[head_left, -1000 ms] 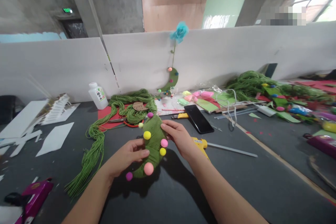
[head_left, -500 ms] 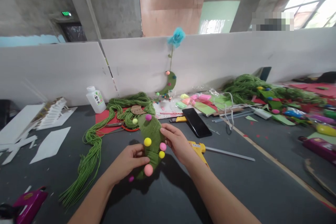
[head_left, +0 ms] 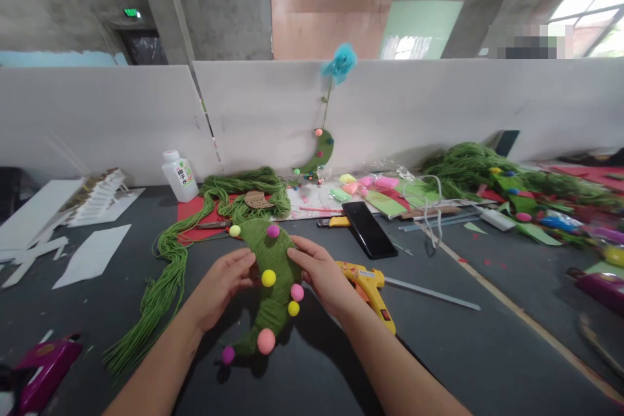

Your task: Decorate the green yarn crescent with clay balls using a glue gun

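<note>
Between my hands is a curved, crescent-like shape wrapped in green yarn [head_left: 275, 253], with yellow, pink, coral and purple pom-poms stuck on it. My left hand [head_left: 224, 283] pinches its left edge, thumb in front and fingers partly behind. On the right edge, my right hand [head_left: 319, 273] grips it the same way. The shape is held above the dark table, its narrow tip curling to the lower left and ending in a purple pom-pom [head_left: 228, 355]. Just right of my right hand lies a yellow glue gun [head_left: 368, 286] with a long glue stick in its back.
A black phone [head_left: 369, 229] and a yellow utility knife [head_left: 334, 223] lie behind the glue gun. Green yarn [head_left: 170, 273] trails down the left side, near scissors and a white bottle [head_left: 179, 175]. A similar green crescent with a blue flower [head_left: 340, 64] stands against the white partition [head_left: 253, 97].
The crescent has turned and come slightly nearer, its tip now swinging out to the lower left. My left hand has shifted up along its edge. More of the glue gun shows.
</note>
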A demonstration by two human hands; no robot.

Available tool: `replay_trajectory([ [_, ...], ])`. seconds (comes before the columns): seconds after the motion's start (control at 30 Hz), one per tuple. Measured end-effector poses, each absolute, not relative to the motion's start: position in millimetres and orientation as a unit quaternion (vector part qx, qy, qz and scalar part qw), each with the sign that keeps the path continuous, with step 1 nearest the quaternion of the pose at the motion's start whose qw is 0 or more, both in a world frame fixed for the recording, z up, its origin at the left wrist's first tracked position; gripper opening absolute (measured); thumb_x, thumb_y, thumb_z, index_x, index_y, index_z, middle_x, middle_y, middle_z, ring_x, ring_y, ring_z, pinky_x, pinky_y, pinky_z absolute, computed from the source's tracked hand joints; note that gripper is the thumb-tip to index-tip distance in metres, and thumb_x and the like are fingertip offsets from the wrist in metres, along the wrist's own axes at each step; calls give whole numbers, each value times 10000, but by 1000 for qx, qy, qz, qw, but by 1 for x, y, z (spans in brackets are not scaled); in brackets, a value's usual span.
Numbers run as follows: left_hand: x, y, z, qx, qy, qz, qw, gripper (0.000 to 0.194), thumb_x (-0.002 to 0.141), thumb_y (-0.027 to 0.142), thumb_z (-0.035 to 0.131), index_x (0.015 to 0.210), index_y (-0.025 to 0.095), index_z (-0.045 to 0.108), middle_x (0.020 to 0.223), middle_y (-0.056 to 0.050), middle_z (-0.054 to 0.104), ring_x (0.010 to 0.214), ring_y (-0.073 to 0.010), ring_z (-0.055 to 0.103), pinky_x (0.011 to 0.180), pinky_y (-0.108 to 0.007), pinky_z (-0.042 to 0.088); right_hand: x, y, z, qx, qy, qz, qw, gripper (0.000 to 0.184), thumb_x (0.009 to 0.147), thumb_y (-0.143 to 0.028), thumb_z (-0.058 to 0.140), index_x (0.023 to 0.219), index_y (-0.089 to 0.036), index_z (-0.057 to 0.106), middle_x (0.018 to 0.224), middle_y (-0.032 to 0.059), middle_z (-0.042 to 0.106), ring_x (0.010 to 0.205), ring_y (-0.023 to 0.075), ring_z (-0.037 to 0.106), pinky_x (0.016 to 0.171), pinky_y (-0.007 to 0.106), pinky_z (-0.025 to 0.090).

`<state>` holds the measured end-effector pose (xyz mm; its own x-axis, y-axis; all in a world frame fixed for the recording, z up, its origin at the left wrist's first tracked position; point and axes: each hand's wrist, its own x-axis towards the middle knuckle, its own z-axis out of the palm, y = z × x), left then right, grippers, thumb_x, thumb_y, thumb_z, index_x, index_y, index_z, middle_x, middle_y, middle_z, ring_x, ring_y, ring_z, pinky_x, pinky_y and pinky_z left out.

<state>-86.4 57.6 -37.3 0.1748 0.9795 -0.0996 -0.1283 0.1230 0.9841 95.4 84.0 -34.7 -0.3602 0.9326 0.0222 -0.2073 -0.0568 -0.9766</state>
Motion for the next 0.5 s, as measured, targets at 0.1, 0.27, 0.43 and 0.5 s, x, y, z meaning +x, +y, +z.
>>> replay_trajectory([
  [0.1,-81,57,-41,453,459,492,585,275,766,383,659,957,185,674,916,-51,711,784,-186,657,691,-285,526,94,85,-36,-363,-565,582,459,257,785,-340,568,953,-200,702,825,38,686,783,195,615,700,317,469],
  [0.27,-77,57,-45,429,501,529,533,253,693,398,727,724,167,628,670,26,633,645,-141,613,593,-250,533,98,87,-32,-414,-614,406,536,96,727,-227,595,812,-227,641,796,9,560,784,186,516,741,323,402],
  [0.43,-74,55,-44,441,505,530,518,279,663,411,742,717,162,628,646,27,624,634,-152,611,588,-269,542,94,81,-30,-425,-657,319,534,88,653,-180,670,628,-227,600,728,-4,491,789,206,470,762,344,344],
  [0.5,-72,54,-43,450,503,526,518,280,659,409,744,715,157,637,646,19,623,628,-156,605,582,-272,539,91,80,-31,-435,-656,317,529,110,638,-167,678,596,-226,596,694,-7,484,753,203,457,729,336,339],
])
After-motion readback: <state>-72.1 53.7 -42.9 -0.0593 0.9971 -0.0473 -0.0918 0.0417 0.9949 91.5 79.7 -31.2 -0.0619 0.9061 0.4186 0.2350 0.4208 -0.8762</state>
